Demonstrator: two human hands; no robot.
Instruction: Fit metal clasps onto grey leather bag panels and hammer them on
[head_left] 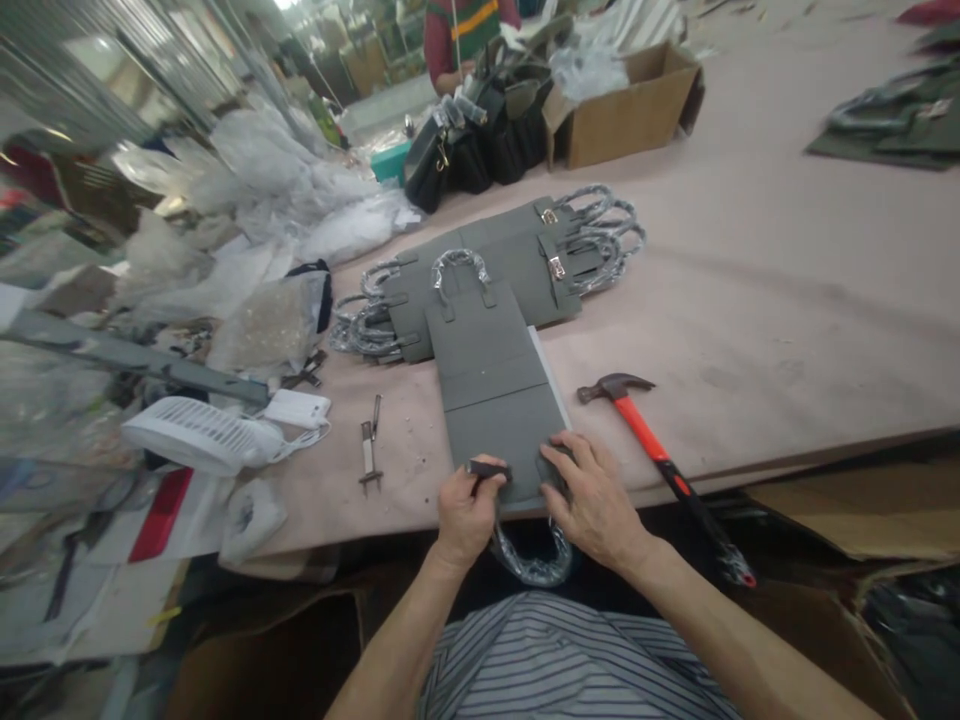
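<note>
A grey flat bag panel (487,350) lies lengthwise before me, with a plastic-wrapped handle (459,262) at its far end. Another wrapped handle (534,570) hangs past the table edge at the near end. My left hand (466,512) is closed on a short dark rod-like piece (486,468) above the panel's near left corner. My right hand (596,495) rests on the near right corner, thumb and fingers apart around a handle tab. Right of the panel lies a claw hammer (637,420) with an orange and black handle, its grip jutting over the edge.
Several grey bag panels (502,250) with wrapped handles are stacked behind. To the left are a pronged metal tool (368,455), a white slotted device (199,435) and heaped clear plastic (262,180). Dark bags (480,140), a cardboard box (630,115) and a person (461,40) are farther back.
</note>
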